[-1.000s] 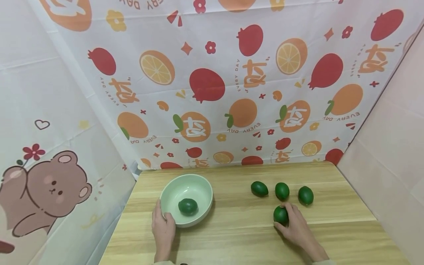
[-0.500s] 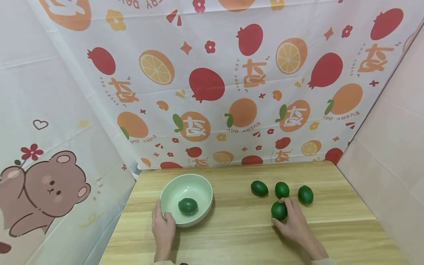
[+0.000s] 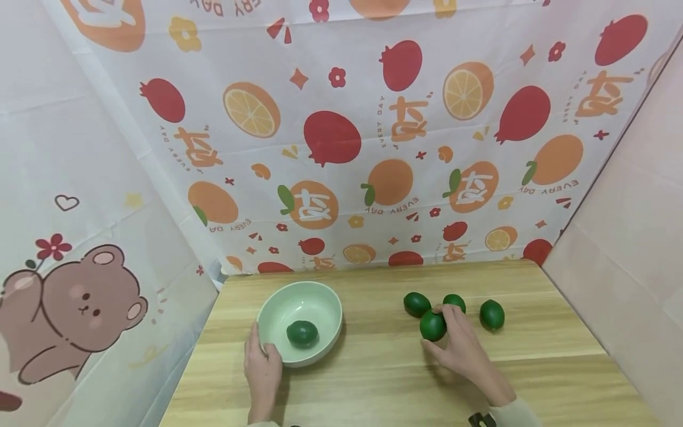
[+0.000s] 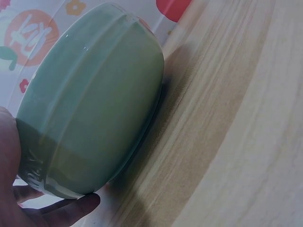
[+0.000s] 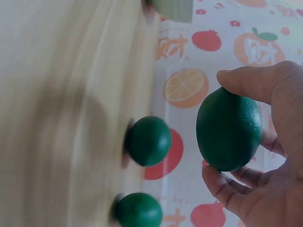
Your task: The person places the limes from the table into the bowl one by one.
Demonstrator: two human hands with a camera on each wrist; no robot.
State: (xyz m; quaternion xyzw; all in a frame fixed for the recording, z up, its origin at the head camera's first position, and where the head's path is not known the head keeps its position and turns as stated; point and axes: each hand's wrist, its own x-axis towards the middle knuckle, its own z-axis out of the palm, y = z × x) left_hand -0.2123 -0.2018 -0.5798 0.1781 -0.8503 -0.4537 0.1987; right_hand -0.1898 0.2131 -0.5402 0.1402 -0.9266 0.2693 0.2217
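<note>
A pale green bowl (image 3: 306,301) stands at the left of the wooden table with one dark green lime (image 3: 302,334) inside. My left hand (image 3: 264,369) grips its near-left rim, thumb at the rim; in the left wrist view its fingers (image 4: 71,210) reach along the outer wall. Between thumb and fingertips, my right hand (image 3: 463,351) pinches another lime (image 3: 433,326), which the right wrist view shows raised off the table. Behind it lie three more: a left lime (image 3: 417,304), a middle lime (image 3: 454,303) partly hidden by the hand, and a right lime (image 3: 492,315).
The wooden table (image 3: 368,379) runs back to a fruit-printed cloth (image 3: 341,201). A bear-printed cloth (image 3: 85,302) closes off the left side, and a plain pale cloth (image 3: 629,255) the right. Bare wood lies between the bowl and the limes.
My right hand has lifted the pinched lime and carried it leftward and farther back, up toward the row of limes. The left hand and the bowl have stayed put.
</note>
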